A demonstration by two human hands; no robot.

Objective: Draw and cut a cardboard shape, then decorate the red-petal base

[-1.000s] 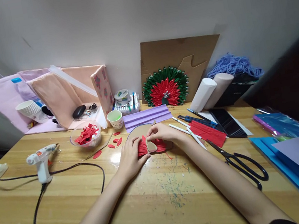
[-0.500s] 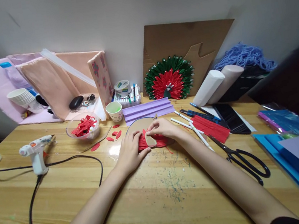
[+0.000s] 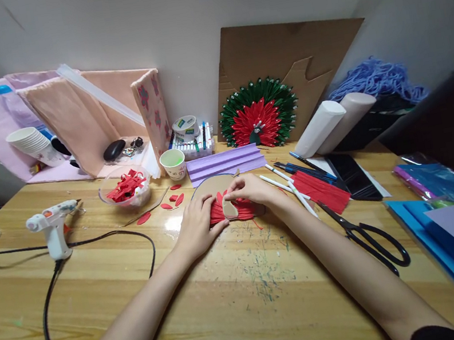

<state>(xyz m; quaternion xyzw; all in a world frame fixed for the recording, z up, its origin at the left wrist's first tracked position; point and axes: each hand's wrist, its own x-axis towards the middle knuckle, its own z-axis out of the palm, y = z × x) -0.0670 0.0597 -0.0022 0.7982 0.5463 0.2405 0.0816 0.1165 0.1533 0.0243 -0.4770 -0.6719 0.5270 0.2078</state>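
Red paper craft (image 3: 215,215) is sitting approx frame ctr on the counter (image 3: 234,319); a cardboard disc (image 3: 207,186) is showing its curved edge just beyond. The craft's long axis is running L-to-R across the frame, w/ a beige oval (image 3: 230,210) lying on its middle, narrow end pointing to frame top, red petals (image 3: 220,196) fanning beside that tip. Left hand (image 3: 196,224) is spreading over the craft's L end, thumb apart along the near edge; right hand (image 3: 252,192) is pinching the oval's tip. Open room is stretching btwn the forearms, down to frame bottom. Mid-L, red cutouts (image 3: 166,206) are lying near left hand, glue gun (image 3: 55,230) standing farther L. Mid-R, white sticks (image 3: 277,183), red crepe paper (image 3: 321,190) & scissors (image 3: 369,239) are crowding right hand's side. Above ctr, a folded purple sheet (image 3: 226,163) is bounding the far side.
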